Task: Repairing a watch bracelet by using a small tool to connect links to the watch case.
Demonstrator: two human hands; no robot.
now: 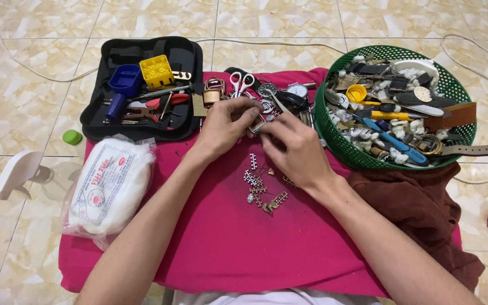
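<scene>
Tiled floor [40,51], pale marbled pattern, carries the whole set-up. On it lies a magenta cloth [227,243] serving as the work surface, with a brown cloth [425,209] bunched at its right edge.

Green plastic basket [334,141], upper right: full of watch parts, straps, blue-handled tools and cotton tufts. Black tool case [94,127], upper left: open, holding a blue holder, a yellow block and red-handled pliers. White packet of cotton wool [111,186], left side of the cloth, sealed as far as can be seen.

Left hand [224,127] and right hand [295,149] meet at the cloth's upper middle. Both sets of fingers are pinched narrow around a small metal watch piece [258,125], held just above the cloth; its exact kind is too small to tell.

Loose bracelet links [258,183] lie scattered just below the hands, several short strips and single pieces apart from one another. Small scissors [242,82] and watch cases [297,90] rest beyond the hands.

Judgement on progress: the work looks midway. Links lie separated, none visibly joined into a full band, and the piece in hand is not yet set down.
</scene>
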